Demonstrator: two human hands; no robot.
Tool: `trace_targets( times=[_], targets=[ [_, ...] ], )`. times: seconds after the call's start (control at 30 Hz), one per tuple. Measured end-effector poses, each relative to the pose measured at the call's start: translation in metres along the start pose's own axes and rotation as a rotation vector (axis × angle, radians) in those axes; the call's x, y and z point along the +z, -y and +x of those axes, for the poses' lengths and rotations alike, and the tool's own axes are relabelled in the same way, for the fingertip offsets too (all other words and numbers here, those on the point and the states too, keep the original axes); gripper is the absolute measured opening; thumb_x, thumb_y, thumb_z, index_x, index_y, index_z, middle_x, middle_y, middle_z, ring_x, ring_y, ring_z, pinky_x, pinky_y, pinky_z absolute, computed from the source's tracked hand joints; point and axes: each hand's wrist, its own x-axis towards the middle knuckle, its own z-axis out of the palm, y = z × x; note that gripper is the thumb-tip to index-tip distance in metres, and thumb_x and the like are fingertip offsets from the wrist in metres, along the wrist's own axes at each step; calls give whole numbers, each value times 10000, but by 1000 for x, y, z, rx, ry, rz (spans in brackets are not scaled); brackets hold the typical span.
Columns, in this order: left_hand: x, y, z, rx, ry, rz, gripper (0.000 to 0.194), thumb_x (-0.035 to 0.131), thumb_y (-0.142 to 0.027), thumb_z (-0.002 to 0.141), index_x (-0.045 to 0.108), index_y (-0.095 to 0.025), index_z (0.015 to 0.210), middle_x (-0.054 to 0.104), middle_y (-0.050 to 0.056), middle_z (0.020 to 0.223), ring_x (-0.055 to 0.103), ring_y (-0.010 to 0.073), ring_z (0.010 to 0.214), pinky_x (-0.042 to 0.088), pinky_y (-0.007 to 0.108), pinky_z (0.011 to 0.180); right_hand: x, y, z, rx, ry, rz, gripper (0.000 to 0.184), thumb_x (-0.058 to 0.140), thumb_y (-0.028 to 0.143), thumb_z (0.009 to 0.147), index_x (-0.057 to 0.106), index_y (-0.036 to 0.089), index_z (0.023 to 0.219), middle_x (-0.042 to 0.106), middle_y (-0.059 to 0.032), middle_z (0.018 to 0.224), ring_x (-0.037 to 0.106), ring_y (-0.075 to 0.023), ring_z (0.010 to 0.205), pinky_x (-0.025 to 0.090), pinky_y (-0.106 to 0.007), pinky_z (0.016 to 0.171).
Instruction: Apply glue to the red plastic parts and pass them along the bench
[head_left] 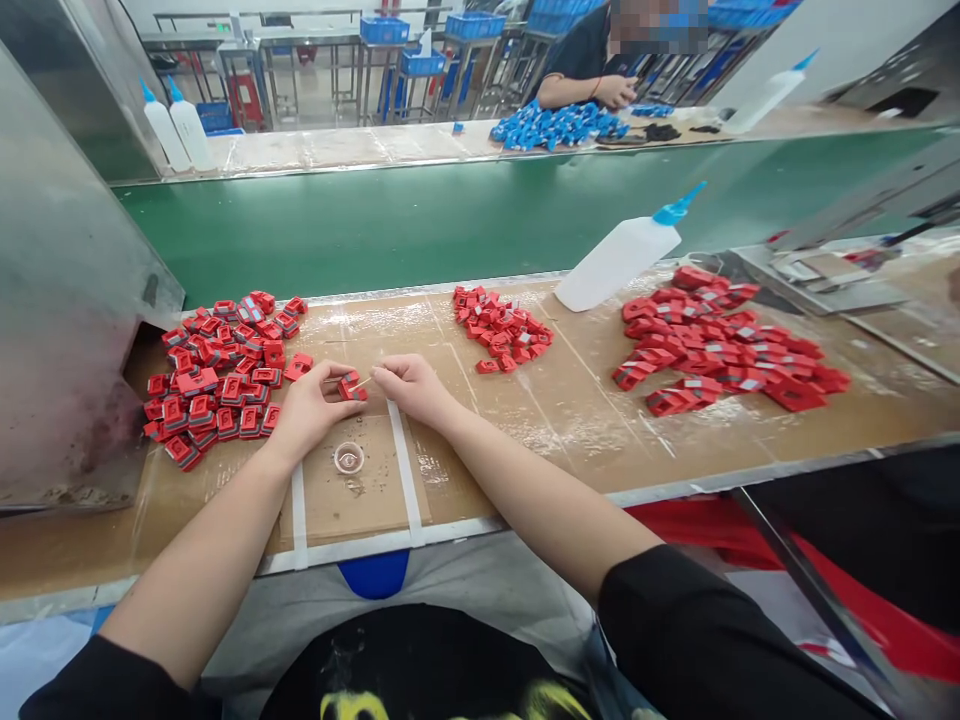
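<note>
Between the thumb and fingers of my left hand (316, 405) is a small red plastic part (352, 387). My right hand (414, 388) pinches a thin pale stick (364, 381), its tip at the red part. Just below my hands a small round cup (349, 458) sits on the cardboard-covered table, with a little clear liquid inside. To the left of my left hand lies a large pile of red and grey parts (225, 370). A smaller heap of red pieces (504, 328) is beyond my right hand.
A white squeeze bottle (619, 262) with a blue nozzle stands tilted near the belt. More red parts (727, 345) lie at the right. Across the green conveyor belt (375, 225), another person's hand (615, 92) is near blue parts (559, 125). A metal housing (67, 300) borders the left.
</note>
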Motion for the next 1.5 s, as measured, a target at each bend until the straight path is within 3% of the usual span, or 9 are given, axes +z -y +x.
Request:
trace_targets(
  times=[0.5,0.63,0.77,0.87,1.0,1.13,1.23,1.37,1.5],
  targets=[
    [0,-5,2,-27,-25,20,525,902,-291,669,648,-192,1117,766,80,1084,744,277,1061,596,467,994,-11,7,-2,-109,-43,-33,429,500,370,898,266,216,573,240,60,585,265,-81,567,219,-258,572],
    [0,-9,2,-9,-20,63,608,892,-297,667,645,-187,1211,735,110,1220,722,290,1116,586,451,1005,-10,25,-19,-249,291,-45,478,501,406,971,320,199,580,287,60,575,304,-80,555,249,-251,571],
    [-1,-10,3,-11,-26,126,642,890,-368,672,674,-180,1248,754,112,1176,729,305,1089,582,458,1005,-5,44,-34,-291,556,-433,547,522,504,1002,453,170,575,473,30,568,385,-94,564,238,-269,576],
    [-2,-10,3,-19,-41,154,633,879,-424,689,675,-196,1244,763,101,1138,732,302,1073,594,449,978,-32,40,-40,-231,379,-726,518,531,612,982,615,176,717,640,-22,748,515,-132,671,266,-269,595],
    [-2,-8,3,4,-51,121,640,865,-447,711,636,-214,1261,753,93,1139,731,287,1074,615,416,914,-112,8,-55,-99,7,-1037,322,615,470,979,694,192,1120,672,-117,1120,601,-236,993,432,-309,785],
    [-2,-5,4,10,-58,117,648,873,-435,708,630,-214,1267,744,101,1177,730,289,1079,604,417,929,-162,-27,-63,-161,151,-1034,199,562,271,1003,730,181,1061,679,-137,1062,598,-257,989,475,-404,920],
    [-2,-3,4,43,-61,119,608,862,-441,725,658,-206,1248,747,101,1188,723,297,1099,583,428,969,-148,-31,-56,-220,86,-819,249,508,290,1030,730,185,1073,679,-128,1036,620,-240,964,509,-399,894],
    [-3,-4,2,47,-17,69,605,847,-425,745,651,-216,1278,753,89,1164,737,282,1060,589,413,952,-85,-4,-33,-297,-70,-420,287,566,363,1015,692,219,1230,674,-105,1110,647,-213,1003,551,-368,882],
    [-5,-8,-3,46,82,21,626,840,-396,754,642,-225,1323,768,63,1029,758,260,911,622,387,833,-27,19,-7,-355,18,-152,290,589,381,1004,710,226,1217,677,-98,1140,650,-203,1034,560,-370,904]
  ],
)
